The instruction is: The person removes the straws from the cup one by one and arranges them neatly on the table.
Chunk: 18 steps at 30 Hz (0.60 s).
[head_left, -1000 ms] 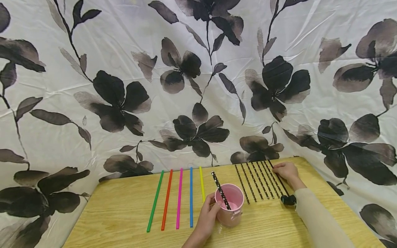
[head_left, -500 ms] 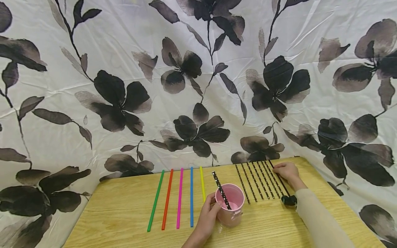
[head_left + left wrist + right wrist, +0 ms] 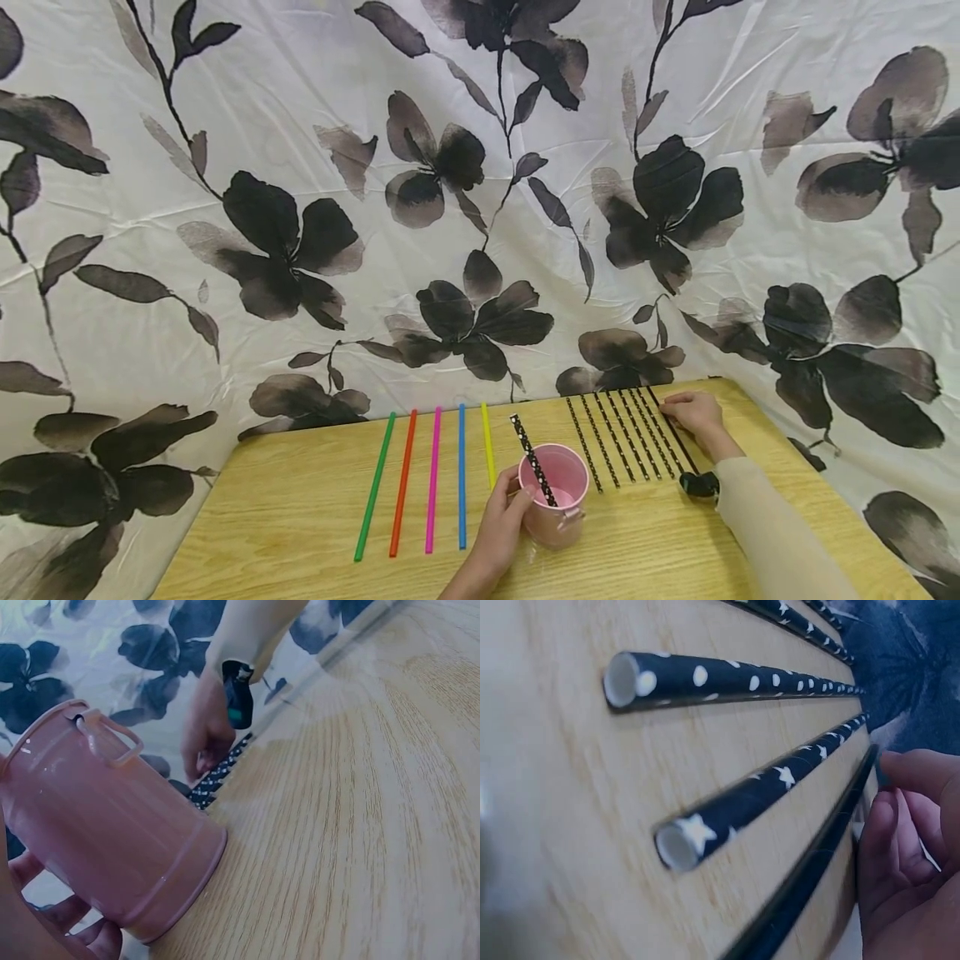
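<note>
My left hand (image 3: 501, 527) grips the side of a small pink pail (image 3: 555, 521), thumb near the rim and fingers round the wall. A black paper straw with white dots (image 3: 534, 462) leans inside it, its top jutting over the rim. In the left wrist view the pail (image 3: 112, 817) shows a wire handle folded down. At the far right, my right hand (image 3: 696, 419) pinches the plain dark straw (image 3: 682, 437) near its far end. In the right wrist view that straw (image 3: 802, 877) lies along the wood beside a star-patterned straw (image 3: 765, 787).
Several patterned black straws (image 3: 619, 437) lie in a row between pail and right hand. Left of the pail lie green (image 3: 375, 487), red (image 3: 403, 483), pink (image 3: 433, 479), blue (image 3: 462, 475) and yellow (image 3: 489, 442) straws. Floral cloth (image 3: 480, 208) hangs behind the wooden table (image 3: 262, 508).
</note>
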Each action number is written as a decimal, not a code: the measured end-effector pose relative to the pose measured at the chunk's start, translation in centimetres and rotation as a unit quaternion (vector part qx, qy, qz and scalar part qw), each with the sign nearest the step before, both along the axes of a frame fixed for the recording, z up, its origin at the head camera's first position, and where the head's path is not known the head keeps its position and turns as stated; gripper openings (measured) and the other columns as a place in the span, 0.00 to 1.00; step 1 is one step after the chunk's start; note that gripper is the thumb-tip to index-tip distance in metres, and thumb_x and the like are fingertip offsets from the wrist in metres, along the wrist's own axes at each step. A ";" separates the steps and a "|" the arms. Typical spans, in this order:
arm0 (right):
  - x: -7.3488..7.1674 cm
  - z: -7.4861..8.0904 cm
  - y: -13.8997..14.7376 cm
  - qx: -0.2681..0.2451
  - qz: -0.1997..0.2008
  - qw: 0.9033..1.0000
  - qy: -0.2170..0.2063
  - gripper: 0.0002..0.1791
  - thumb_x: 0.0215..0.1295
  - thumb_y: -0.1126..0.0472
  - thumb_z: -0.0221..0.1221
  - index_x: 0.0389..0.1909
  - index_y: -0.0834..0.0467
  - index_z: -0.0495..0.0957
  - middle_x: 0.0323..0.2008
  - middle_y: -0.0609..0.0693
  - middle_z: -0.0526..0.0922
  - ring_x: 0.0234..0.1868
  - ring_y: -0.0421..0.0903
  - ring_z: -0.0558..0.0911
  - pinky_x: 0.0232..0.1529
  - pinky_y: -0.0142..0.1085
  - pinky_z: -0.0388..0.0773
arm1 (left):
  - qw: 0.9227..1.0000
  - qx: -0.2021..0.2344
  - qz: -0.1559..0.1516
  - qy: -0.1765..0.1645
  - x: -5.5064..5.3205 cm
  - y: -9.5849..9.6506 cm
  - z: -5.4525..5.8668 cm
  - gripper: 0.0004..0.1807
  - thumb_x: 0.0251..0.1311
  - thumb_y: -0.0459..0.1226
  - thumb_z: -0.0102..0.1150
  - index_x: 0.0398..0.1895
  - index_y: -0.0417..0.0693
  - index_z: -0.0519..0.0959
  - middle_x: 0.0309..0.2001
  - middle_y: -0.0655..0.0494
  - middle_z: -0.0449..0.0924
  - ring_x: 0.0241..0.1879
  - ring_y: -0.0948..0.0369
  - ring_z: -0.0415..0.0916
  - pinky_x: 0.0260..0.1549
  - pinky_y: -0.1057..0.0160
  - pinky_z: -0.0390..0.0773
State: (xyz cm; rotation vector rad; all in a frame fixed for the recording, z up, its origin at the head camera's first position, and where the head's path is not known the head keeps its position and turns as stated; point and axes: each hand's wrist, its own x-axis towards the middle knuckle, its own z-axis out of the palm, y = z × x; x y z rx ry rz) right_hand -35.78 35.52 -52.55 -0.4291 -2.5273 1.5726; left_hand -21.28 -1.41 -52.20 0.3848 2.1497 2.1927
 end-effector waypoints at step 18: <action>3.9 9.6 -7.8 -0.033 0.152 0.984 0.089 0.16 0.64 0.63 0.63 0.47 0.72 0.79 0.27 0.50 0.81 0.26 0.43 0.76 0.27 0.33 0.77 | 1.000 -0.017 0.005 0.013 -0.1 0.1 0.0 0.21 0.72 0.40 0.46 0.64 0.43 0.69 0.52 0.49 0.74 0.53 0.53 0.69 0.53 0.57 0.70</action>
